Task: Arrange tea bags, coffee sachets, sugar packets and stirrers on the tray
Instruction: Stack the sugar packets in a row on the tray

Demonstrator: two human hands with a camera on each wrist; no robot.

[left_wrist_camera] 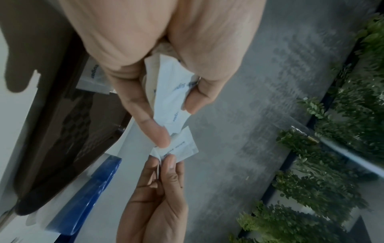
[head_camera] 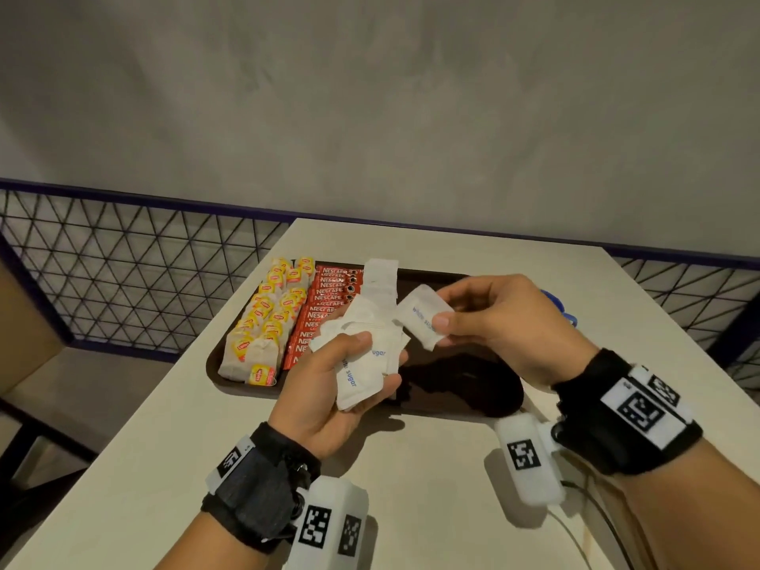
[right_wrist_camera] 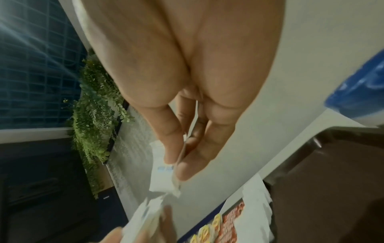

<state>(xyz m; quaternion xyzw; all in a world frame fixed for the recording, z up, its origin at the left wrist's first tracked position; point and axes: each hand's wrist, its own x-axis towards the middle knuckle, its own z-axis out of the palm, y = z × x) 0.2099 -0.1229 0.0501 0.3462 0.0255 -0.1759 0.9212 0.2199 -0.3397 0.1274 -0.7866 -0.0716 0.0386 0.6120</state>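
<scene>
Above the brown tray (head_camera: 460, 399), the left hand (head_camera: 329, 388) gripped a fanned bunch of sugar packets (head_camera: 362, 364) while the right hand (head_camera: 501, 322) pinched 1 sugar packet (head_camera: 423, 318), light, limp paper best held by its edge

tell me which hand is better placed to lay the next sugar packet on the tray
Right. The right hand already pinches a single sugar packet above the bare part of the tray, beside the sugar column. The left hand grips the stack of packets, so it is occupied.
</scene>
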